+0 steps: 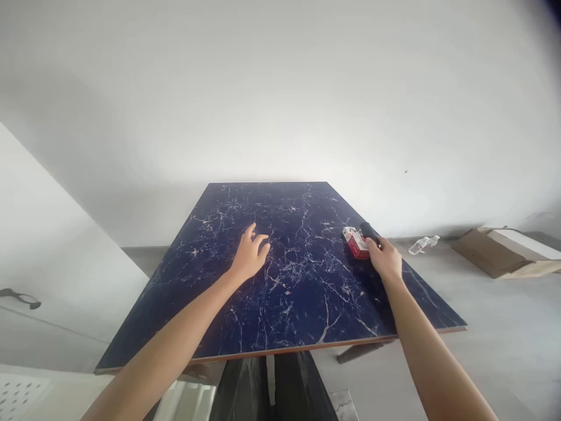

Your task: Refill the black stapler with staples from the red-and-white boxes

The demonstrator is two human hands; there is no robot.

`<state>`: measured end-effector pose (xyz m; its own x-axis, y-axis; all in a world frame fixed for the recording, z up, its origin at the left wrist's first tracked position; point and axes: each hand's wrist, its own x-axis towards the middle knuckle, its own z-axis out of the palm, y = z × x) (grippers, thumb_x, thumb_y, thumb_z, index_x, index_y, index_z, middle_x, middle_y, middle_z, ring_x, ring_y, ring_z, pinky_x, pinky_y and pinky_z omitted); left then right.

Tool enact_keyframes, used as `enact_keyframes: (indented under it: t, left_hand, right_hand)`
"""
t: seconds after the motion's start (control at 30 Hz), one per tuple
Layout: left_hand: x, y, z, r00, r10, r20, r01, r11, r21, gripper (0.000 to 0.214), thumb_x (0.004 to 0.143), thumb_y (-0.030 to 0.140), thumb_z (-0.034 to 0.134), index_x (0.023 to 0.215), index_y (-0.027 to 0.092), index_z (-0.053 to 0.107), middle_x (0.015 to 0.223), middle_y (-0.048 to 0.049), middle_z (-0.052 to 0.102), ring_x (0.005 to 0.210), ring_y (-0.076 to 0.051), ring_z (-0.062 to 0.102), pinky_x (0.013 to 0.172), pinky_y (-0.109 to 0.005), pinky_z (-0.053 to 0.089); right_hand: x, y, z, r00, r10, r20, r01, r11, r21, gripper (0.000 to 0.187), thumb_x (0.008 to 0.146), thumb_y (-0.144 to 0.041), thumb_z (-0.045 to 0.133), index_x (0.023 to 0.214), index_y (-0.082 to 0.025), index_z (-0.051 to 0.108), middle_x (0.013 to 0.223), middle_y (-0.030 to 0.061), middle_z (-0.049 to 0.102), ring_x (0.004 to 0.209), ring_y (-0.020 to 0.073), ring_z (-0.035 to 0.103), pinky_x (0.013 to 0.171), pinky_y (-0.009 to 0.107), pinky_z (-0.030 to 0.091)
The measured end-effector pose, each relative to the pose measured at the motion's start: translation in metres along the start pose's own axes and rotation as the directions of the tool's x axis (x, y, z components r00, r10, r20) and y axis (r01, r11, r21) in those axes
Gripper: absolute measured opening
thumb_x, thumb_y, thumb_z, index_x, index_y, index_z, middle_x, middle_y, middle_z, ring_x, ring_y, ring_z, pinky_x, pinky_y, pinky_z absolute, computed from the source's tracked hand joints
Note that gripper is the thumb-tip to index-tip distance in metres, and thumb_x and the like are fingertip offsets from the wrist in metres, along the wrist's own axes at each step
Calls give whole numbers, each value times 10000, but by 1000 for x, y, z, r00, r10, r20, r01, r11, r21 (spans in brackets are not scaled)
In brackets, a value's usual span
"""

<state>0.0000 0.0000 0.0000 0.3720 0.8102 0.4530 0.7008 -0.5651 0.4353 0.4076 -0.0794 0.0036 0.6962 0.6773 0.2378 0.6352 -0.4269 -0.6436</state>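
Note:
A large dark blue marble-patterned slab (pixel 280 292) lies flat in front of me like a tabletop. My left hand (pixel 249 254) rests on its middle, palm down, fingers spread apart and holding nothing. My right hand (pixel 385 257) is at the slab's right side, fingers wrapped round a small black object (pixel 369 231). That black object sits against a red and white small box (pixel 355 242) lying on the slab.
A clear plastic bottle (pixel 423 244) lies on the grey floor to the right. Flat cardboard and a white panel (pixel 508 251) lie further right. A white wall stands close behind the slab. A white surface with a dark handle (pixel 20 298) is at left.

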Motion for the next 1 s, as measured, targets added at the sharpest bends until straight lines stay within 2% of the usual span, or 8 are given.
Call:
enact_keyframes:
  t: [0.17, 0.3, 0.4, 0.53, 0.6, 0.7, 0.83, 1.0]
  left_hand:
    - [1, 0, -2, 998, -14, 61, 14, 1000, 2, 409, 1028, 452, 422, 1289, 226, 641, 1601, -143, 347, 1403, -354, 435, 1146, -565, 382]
    - [1, 0, -9, 994, -5, 112, 7, 1000, -12, 435, 1022, 471, 427, 1309, 221, 638, 1473, -129, 538, 1408, -342, 427, 1183, -569, 311]
    - [3, -5, -15, 986, 0, 167, 9, 999, -49, 563, 980, 560, 489, 1439, 238, 538, 1520, -129, 504, 1430, -353, 409, 1187, -574, 293]
    - [6, -25, -25, 972, 35, 234, -19, 997, -70, 807, 874, 603, 644, 1563, 283, 370, 1618, -140, 363, 1475, -400, 338, 1172, -587, 313]
    - [7, -38, -31, 970, 50, 238, -35, 997, -66, 809, 837, 528, 715, 1538, 257, 416, 1601, -158, 374, 1454, -404, 370, 1161, -557, 352]
    - [8, -60, -44, 982, 33, 184, -24, 999, -48, 728, 798, 402, 771, 1450, 192, 525, 1514, -183, 463, 1398, -382, 447, 1152, -514, 392]
    - [7, -87, -67, 988, 10, 157, -1, 998, -57, 674, 764, 362, 812, 1384, 224, 585, 1464, -145, 508, 1338, -343, 525, 1138, -478, 432]
    - [8, -107, -80, 984, -25, 175, 34, 998, -44, 637, 766, 310, 805, 1368, 241, 607, 1488, -128, 486, 1334, -333, 538, 1145, -454, 428]
  right_hand:
    - [-21, -40, 19, 997, -57, 57, 54, 996, 65, 542, 832, -579, 610, 1228, -236, 747, 1101, 117, 776, 1048, 328, 708, 899, 409, 523]
    - [-46, -91, 48, 968, -213, 131, 192, 969, 158, 434, 833, -511, 642, 1165, -260, 764, 1060, 75, 790, 1010, 272, 732, 891, 358, 533]
    - [-70, -134, 77, 938, -290, 189, 228, 929, 292, 424, 820, -537, 670, 1114, -248, 765, 1081, 69, 786, 986, 246, 741, 889, 336, 538]
    - [-107, -187, 113, 895, -368, 253, 256, 887, 385, 375, 813, -488, 696, 1089, -239, 752, 1054, 62, 787, 966, 235, 742, 900, 333, 535]
    - [-123, -210, 127, 873, -404, 274, 276, 872, 404, 350, 813, -455, 700, 1086, -241, 746, 1056, 60, 786, 963, 236, 741, 902, 338, 533]
    - [-142, -239, 143, 856, -425, 294, 278, 858, 431, 327, 810, -420, 701, 1079, -238, 737, 1051, 52, 786, 965, 237, 738, 907, 343, 530]
    - [-158, -265, 159, 850, -407, 334, 224, 853, 471, 336, 799, -400, 713, 1090, -232, 720, 1042, 47, 785, 957, 230, 736, 899, 335, 534]
    - [-166, -267, 173, 818, -464, 339, 204, 786, 583, 319, 897, -468, 617, 1099, -235, 698, 1055, 47, 776, 945, 200, 737, 894, 308, 538]
